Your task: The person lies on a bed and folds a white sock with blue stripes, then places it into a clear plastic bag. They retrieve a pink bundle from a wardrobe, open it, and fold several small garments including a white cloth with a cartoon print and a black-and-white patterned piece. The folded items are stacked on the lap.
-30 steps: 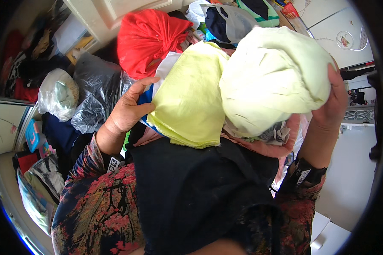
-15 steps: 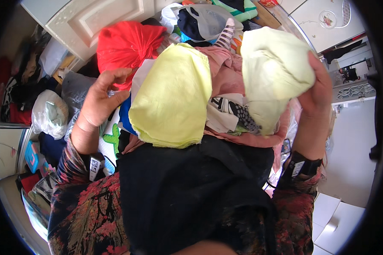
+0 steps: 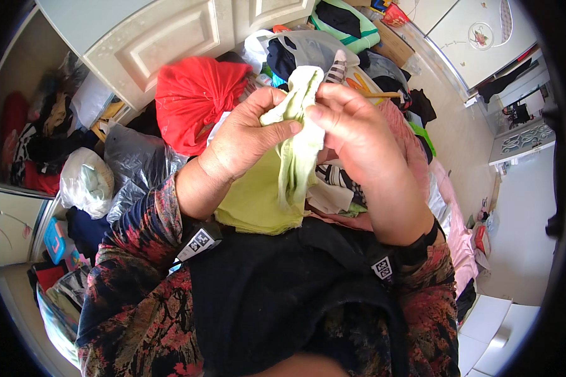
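A pale green piece of cloth (image 3: 294,160), bunched into narrow folds, hangs between my two hands in the middle of the view. My left hand (image 3: 242,135) pinches its upper left edge between thumb and fingers. On the other side, my right hand (image 3: 358,125) grips the upper right edge, thumb toward me. Below and behind it lies a flat yellow-green cloth (image 3: 248,204), partly covered by the hanging piece and my left hand. Black fabric (image 3: 264,276) spreads over my lap. Pink cloth (image 3: 405,135) and a black-and-white patterned cloth (image 3: 333,176) lie just beyond my right hand.
A tied red cloth bundle (image 3: 198,100) sits at the far left, near a white panelled door (image 3: 163,47). Plastic bags (image 3: 87,179) and an open cupboard with clothes (image 3: 44,144) are at left. At right, pale floor (image 3: 443,107) runs beside a white cabinet (image 3: 481,31).
My left hand has come inward from the left and taken hold of the pale green cloth. My right hand has brought that cloth left to the middle, where it is now gathered narrower.
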Demonstrator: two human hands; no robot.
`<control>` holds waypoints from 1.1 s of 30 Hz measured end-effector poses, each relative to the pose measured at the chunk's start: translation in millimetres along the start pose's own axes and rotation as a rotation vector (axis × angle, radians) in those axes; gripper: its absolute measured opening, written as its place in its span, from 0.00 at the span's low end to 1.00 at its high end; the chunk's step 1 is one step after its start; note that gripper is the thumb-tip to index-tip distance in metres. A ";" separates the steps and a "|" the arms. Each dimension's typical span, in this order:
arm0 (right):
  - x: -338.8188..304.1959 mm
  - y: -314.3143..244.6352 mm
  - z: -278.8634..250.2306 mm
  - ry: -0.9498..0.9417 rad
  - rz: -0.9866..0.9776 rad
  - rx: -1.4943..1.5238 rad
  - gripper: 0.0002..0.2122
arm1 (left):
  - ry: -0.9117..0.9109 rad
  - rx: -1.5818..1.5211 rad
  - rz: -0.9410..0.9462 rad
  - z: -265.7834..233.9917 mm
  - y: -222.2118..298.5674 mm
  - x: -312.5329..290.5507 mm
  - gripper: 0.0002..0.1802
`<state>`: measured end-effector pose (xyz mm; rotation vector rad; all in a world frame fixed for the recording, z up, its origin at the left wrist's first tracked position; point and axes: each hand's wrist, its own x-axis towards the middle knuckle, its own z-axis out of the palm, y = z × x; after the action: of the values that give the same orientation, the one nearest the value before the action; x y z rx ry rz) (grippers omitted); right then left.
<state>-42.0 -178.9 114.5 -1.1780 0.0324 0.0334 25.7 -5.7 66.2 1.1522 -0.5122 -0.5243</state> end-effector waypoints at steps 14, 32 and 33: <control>-37.2 -79.8 -51.3 0.118 -0.142 -0.594 0.13 | -0.206 0.685 0.158 -36.8 94.7 42.3 0.06; -58.0 -158.7 -70.4 0.212 -0.206 -1.114 0.13 | -0.077 0.755 0.319 -27.2 162.9 99.5 0.18; -57.5 -161.5 -75.3 0.235 -0.234 -1.129 0.13 | -0.106 0.770 0.319 -27.5 164.0 101.5 0.18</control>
<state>-93.1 -310.8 237.2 -2.3019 0.0887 -0.3347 141.4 1.9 222.7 1.7314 -1.0223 -0.0957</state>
